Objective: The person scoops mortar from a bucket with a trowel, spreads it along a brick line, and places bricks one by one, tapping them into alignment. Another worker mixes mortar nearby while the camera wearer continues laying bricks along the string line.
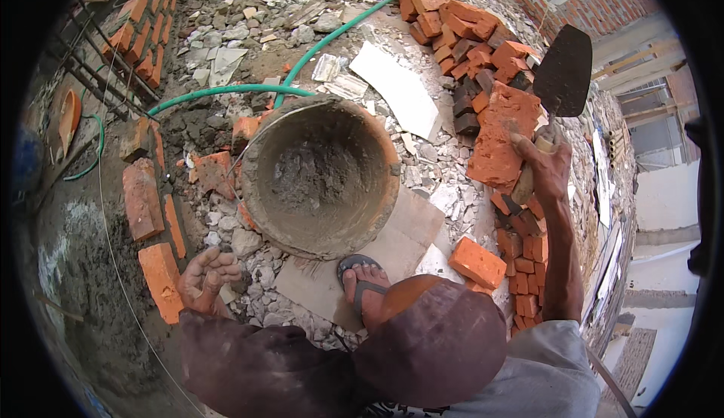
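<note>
Holds a rough red brick at the right of the scene, over the stacked bricks; cannot tell whether touching them or clear of them. Grasps a trowel in the same right hand, with fingers closed round the handle and the thumb side pressed to the brick's right edge. Has the brick just left of the grip, and points the dark trowel blade toward the far right, beyond the knuckles. Stretches the bare right forearm out from the near right toward the far side.

Holds the left hand well apart, at the near left, with nothing in the grip and with fingers loosely half curled, close beside the near end of a brick row. Bends that arm inside a dark sleeve.

Shows a round bucket between the hands, with grey mortar inside and a caked rim. Leaves a gap between that rim and the held brick, over rubble. Shows a white slab on the far side of that gap, and a loose brick heap farther right. Crosses the far ground with a green hose, reaching the bucket's far edge. Plants a sandalled foot just near of the bucket, left of a single orange brick.
</note>
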{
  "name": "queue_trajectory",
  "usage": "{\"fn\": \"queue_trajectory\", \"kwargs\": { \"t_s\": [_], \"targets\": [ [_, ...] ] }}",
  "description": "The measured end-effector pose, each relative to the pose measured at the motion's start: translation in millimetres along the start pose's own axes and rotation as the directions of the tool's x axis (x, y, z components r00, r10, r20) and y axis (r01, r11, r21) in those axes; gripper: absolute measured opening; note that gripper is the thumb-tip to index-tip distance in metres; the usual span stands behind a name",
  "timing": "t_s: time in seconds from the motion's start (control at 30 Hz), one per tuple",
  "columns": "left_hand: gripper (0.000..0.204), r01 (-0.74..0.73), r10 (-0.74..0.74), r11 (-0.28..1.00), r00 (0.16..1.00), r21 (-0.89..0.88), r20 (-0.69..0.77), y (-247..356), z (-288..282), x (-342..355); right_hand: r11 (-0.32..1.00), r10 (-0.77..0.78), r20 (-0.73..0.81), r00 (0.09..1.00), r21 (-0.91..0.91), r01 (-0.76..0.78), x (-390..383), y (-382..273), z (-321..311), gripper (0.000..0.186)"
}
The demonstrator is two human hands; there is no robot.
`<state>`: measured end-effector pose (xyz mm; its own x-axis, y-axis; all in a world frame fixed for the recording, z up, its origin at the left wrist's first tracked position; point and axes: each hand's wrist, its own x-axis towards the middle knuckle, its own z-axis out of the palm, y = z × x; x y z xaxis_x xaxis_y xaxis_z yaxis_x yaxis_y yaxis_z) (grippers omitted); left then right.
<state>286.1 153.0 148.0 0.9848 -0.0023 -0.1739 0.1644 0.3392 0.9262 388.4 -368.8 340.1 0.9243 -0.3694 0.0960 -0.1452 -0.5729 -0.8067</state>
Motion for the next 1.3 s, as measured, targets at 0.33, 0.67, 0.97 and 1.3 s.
{"fn": "queue_trajectory", "kwargs": {
  "t_s": [0.33,0.67,0.97,1.3],
  "targets": [
    [0.125,-0.1,0.104,0.986,0.994,0.131,-0.024,71,62,5,0.87,-0.314,0.626,0.714,0.491,-0.048,-133,-124,252,0.043],
    [0.096,0.222,0.137,0.88,0.729,0.42,-0.671,19,38,-122,0.904,-0.239,0.91,0.338,0.335,-0.264,-176,-88,304,0.02],
    [0.076,0.669,0.302,0.534,0.421,0.517,-0.856,17,-49,-192,0.999,-0.047,0.976,0.213,0.047,0.004,-143,-42,278,0.023],
    [0.065,0.412,-0.29,0.911,0.68,0.023,-0.674,5,-146,-194,0.976,-0.085,0.985,0.152,0.052,0.21,-149,-34,275,0.025]
  ]
}}
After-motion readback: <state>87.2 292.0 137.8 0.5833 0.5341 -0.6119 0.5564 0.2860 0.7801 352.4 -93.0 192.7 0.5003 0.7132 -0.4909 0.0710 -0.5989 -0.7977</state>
